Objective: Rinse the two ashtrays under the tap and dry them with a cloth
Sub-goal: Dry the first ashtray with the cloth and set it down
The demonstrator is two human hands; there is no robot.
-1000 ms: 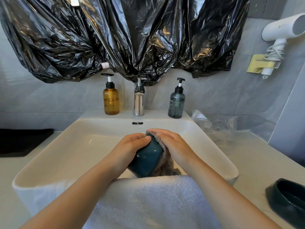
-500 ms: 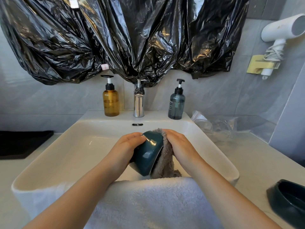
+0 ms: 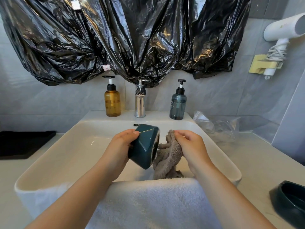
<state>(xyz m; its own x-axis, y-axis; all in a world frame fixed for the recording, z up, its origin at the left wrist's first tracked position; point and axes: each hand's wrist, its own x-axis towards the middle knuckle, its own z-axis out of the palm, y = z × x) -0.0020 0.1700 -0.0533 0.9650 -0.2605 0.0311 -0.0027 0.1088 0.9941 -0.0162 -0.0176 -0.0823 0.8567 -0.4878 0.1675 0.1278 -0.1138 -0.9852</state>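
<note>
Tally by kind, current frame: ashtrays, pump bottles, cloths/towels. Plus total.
Ashtrays: 2 (held ashtray, counter ashtray)
Pump bottles: 2 (amber bottle, blue-grey bottle)
Cloths/towels: 2 (grey cloth, white towel)
Total: 6

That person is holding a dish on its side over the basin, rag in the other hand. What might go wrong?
The left hand grips the teal ashtray tilted on its side above the basin; if wet, it could slip and chip against the hard bowl.
The right hand holds the grey cloth; the second ashtray sits on the counter outside that arm, where a stray elbow might knock it.
</note>
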